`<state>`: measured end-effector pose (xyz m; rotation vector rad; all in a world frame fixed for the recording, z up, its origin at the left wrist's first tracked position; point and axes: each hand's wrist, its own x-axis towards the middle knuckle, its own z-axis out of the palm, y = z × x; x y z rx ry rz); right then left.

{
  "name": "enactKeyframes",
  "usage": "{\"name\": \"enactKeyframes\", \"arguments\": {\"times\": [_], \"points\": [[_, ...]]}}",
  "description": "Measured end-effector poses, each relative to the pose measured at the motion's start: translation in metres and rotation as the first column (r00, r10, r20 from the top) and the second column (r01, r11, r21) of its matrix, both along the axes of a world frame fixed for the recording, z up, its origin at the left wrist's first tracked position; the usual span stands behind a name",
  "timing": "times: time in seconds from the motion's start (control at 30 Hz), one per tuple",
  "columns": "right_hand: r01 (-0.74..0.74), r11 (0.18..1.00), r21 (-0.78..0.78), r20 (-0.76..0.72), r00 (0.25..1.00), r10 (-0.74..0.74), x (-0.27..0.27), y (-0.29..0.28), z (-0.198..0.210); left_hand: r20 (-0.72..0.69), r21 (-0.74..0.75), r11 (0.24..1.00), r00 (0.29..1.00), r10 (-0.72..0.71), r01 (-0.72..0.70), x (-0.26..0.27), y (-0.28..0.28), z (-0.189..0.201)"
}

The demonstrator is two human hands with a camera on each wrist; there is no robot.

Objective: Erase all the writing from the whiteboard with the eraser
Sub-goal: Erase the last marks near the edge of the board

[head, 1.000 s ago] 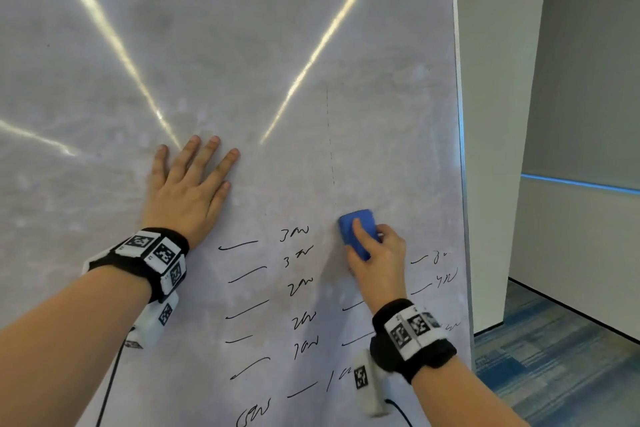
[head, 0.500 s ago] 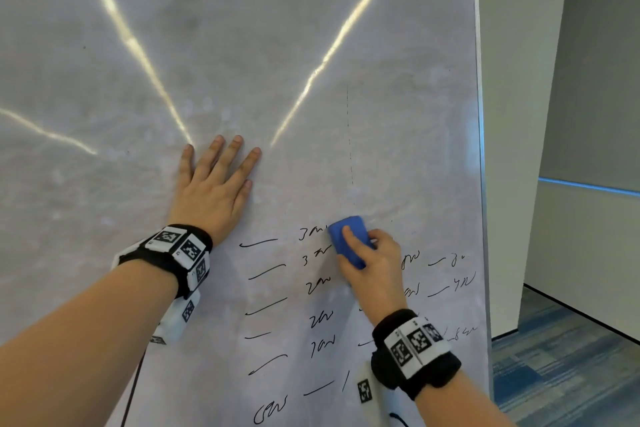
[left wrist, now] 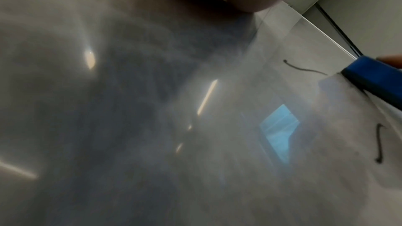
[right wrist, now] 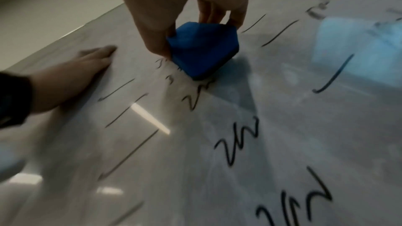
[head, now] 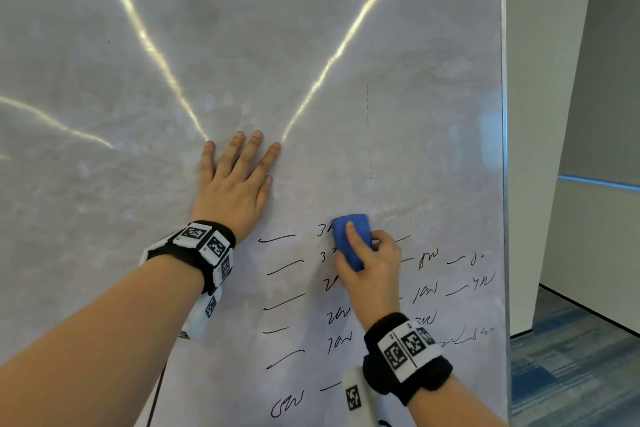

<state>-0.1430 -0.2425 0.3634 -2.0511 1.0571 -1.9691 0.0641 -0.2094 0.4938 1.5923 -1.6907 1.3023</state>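
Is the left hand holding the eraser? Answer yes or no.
No: the left hand lies flat with straight fingers on the whiteboard, while the right hand grips the eraser.

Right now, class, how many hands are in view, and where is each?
2. The left hand lies flat on the whiteboard above the writing; the right hand, lower and to its right, holds the blue eraser against the board.
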Motion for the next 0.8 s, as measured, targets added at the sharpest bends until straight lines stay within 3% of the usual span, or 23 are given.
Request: {"name": "enactKeyframes", "arguments": {"times": [0.1, 0.13, 0.2, 0.3, 0.37, 0.47, 0.5, 0.53, 0.6, 0.67, 0.73, 0.8], "points": [[-0.056, 0.986, -0.157, -0.294, 0.956, 0.007, 0.013, 0.017, -0.007, 0.008, -0.001, 1.000, 1.000, 0.009, -0.009, 0.001, 0.000, 0.000], [-0.052, 0.980, -0.190, -0.320, 0.947, -0.011, 0.012, 0.016, -0.006, 0.011, -0.003, 1.000, 1.000, 0.009, -0.009, 0.001, 0.000, 0.000], [0.020, 0.989, -0.147, -0.183, 0.982, -0.047, 0.003, 0.006, 0.001, 0.013, -0.007, 1.000, 1.000, 0.009, -0.009, 0.002, 0.000, 0.001], [0.048, 0.997, 0.066, 0.057, 0.997, -0.052, -0.003, -0.006, 0.005, 0.011, -0.008, 1.000, 1.000, 0.011, -0.011, 0.002, 0.000, 0.001], [0.014, 1.000, -0.006, -0.044, 0.999, -0.014, 0.006, 0.003, 0.002, 0.008, -0.008, 1.000, 1.000, 0.010, -0.010, 0.001, 0.000, 0.001], [-0.051, 0.982, -0.182, -0.354, 0.935, -0.017, 0.011, 0.014, -0.009, 0.009, -0.010, 1.000, 1.000, 0.011, -0.011, 0.001, 0.000, 0.000], [-0.043, 0.977, -0.210, -0.371, 0.928, -0.039, 0.007, 0.012, -0.007, 0.009, -0.012, 1.000, 1.000, 0.011, -0.011, 0.001, 0.000, 0.000], [-0.002, 0.978, -0.208, -0.331, 0.941, -0.069, 0.001, 0.007, -0.003, 0.011, -0.013, 1.000, 1.000, 0.013, -0.013, 0.001, 0.000, 0.000], [0.102, 0.993, -0.054, -0.162, 0.981, -0.109, -0.010, -0.002, 0.007, 0.015, -0.015, 1.000, 1.000, 0.020, -0.020, 0.001, 0.000, 0.000], [0.130, 0.989, 0.067, -0.097, 0.988, -0.123, -0.012, -0.003, 0.011, 0.017, -0.016, 1.000, 1.000, 0.022, -0.021, 0.001, 0.000, 0.000], [0.089, 0.996, -0.012, -0.236, 0.968, -0.089, -0.005, 0.006, 0.010, 0.017, -0.016, 1.000, 1.000, 0.022, -0.021, 0.001, 0.001, 0.000], [0.030, 0.994, -0.102, -0.446, 0.892, -0.072, -0.003, 0.011, -0.001, 0.019, -0.014, 1.000, 1.000, 0.023, -0.023, 0.001, 0.001, 0.000]]}}
